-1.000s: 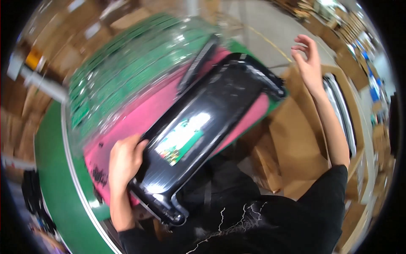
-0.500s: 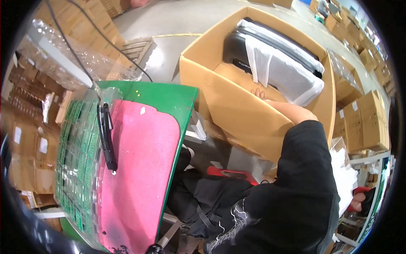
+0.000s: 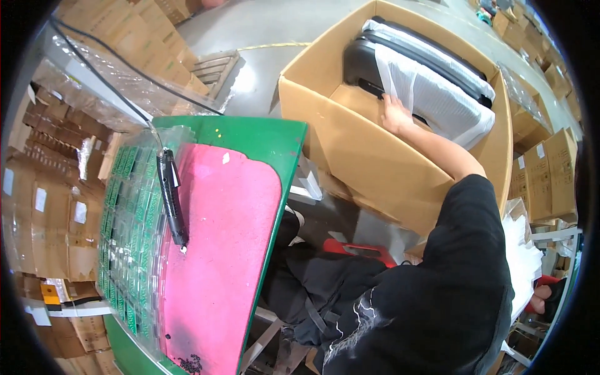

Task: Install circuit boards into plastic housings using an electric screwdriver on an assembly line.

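My right hand (image 3: 395, 115) reaches down inside a large open cardboard box (image 3: 337, 140), its arm passing over the near wall. Its fingers are stretched out against the side of a black suitcase (image 3: 361, 65), beside the loose edge of a white padded wrap (image 3: 447, 103). I see no firm grip, though the fingertips are partly hidden. The suitcase lies tilted along the far side of the box. My left hand is out of the picture.
Left of the box stands a green table (image 3: 275, 140) with a pink mat (image 3: 231, 212), clear strips of green pieces (image 3: 131, 219) and a corded black pen-shaped tool (image 3: 170, 197). Below is a red object (image 3: 359, 249). Stacked cartons (image 3: 544, 172) stand right. A person's hand (image 3: 542, 294) shows there too.
My right hand has moved up and forward inside the box, from near its wall to the suitcase and wrap edge. The whole view has shifted slightly.
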Demonstrator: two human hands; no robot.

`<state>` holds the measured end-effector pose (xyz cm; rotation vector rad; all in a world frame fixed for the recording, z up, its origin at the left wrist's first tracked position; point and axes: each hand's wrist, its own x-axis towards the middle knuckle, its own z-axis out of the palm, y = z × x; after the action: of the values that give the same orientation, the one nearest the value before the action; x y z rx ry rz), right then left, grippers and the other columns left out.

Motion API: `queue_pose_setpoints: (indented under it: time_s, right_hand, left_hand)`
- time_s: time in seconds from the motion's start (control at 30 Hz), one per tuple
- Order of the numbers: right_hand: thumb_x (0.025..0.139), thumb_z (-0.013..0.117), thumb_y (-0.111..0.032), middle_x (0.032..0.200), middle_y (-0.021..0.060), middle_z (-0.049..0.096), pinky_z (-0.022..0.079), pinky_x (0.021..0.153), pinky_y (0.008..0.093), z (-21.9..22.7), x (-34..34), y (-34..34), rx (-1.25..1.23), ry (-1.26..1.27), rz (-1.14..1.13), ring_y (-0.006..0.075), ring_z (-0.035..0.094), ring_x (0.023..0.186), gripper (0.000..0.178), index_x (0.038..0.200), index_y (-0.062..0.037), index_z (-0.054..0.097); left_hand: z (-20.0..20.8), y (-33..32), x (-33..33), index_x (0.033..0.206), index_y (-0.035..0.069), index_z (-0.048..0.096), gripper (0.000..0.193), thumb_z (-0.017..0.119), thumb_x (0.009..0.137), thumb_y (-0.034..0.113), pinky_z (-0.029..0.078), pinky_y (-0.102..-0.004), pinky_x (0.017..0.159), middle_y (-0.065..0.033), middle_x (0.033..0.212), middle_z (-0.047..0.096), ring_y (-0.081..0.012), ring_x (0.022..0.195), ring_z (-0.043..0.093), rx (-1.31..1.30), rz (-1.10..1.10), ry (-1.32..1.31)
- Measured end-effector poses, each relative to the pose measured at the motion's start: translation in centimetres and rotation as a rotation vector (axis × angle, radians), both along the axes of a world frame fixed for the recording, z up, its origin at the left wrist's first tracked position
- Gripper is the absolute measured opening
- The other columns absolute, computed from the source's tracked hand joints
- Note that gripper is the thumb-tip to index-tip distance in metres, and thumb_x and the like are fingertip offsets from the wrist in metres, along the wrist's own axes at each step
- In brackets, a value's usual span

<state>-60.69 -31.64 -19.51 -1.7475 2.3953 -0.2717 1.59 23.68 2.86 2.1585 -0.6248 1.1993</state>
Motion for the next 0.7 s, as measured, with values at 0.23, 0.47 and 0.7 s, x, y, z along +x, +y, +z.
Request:
queue_pose_setpoints:
  time_s: [0.23,0.47,0.7]
  right_hand:
    - [0.084,0.068,-0.031,0.123,0.0198,0.057,0.045,0.098,0.0487,10.0,-3.1,-3.4,-0.501,0.436,-0.025,0.0332,0.054,0.12,0.058,0.131,-0.0042,0.046]
    - [0.093,0.046,-0.062,0.105,0.025,0.07,0.05,0.093,0.0451,12.5,-8.2,-2.4,-0.118,-0.16,-0.047,0.037,0.066,0.105,0.066,0.102,-0.0011,0.07]
    - [0.075,0.077,-0.033,0.149,0.0179,0.033,0.036,0.107,0.056,7.8,-12.9,0.8,-0.22,0.467,-0.098,0.0385,0.035,0.137,0.091,0.148,-0.0082,0.028]
  left_hand:
    - [-3.9,5.8,9.3,0.104,-0.004,0.061,0.02,0.061,0.096,0.014,0.05,-0.0425,0.078,-0.0186,0.09,0.064,-0.03,0.088,0.061,0.236,0.154,-0.668]
    - [-5.5,5.5,12.9,0.111,-0.003,0.06,0.025,0.063,0.096,0.017,0.05,-0.0466,0.082,-0.0202,0.099,0.064,-0.0339,0.095,0.061,0.099,-0.133,-0.767]
    - [-2.5,-1.1,6.9,0.103,0.001,0.059,0.023,0.053,0.102,0.024,0.045,-0.0547,0.098,-0.0208,0.114,0.061,-0.0438,0.115,0.055,-0.028,-0.287,-0.066]
